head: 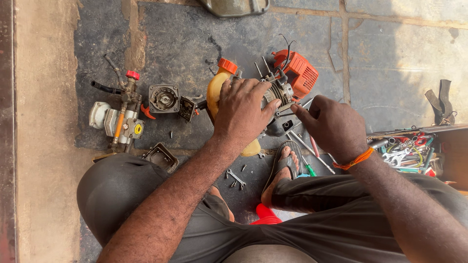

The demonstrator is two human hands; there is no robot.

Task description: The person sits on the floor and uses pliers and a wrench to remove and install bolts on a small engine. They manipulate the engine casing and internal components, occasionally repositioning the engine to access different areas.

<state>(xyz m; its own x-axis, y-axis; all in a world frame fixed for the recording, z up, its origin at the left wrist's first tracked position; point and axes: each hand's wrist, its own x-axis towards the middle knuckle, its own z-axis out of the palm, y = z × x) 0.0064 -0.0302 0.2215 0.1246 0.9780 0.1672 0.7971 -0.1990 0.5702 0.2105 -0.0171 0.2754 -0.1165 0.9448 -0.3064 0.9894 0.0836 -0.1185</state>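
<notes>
The left hand (242, 109) lies spread, palm down, over a small engine (280, 92) on the stone floor (390, 63), its fingers curled onto the metal body and gripping it. The right hand (331, 124) is closed in a pinch on a thin metal tool (287, 115) whose tip points into the engine just beside the left fingertips.

Under the left palm sits a yellowish fuel tank with an orange cap (225, 70); beyond the fingertips the engine's orange cover (300, 73) sticks out. Left of the left hand, well apart, lie a round dark housing (164, 98) and a pump assembly with a red knob (122, 114). Near the left wrist lie a small black cover (161, 157) and loose spanners (236, 178). Below the right hand rest a foot in a sandal (282, 168) and screwdrivers (309, 151). Right of the right wrist stands an open toolbox (414, 151), crowded with tools.

The floor is dark stone slabs with pale joints, sunlit to the right.
</notes>
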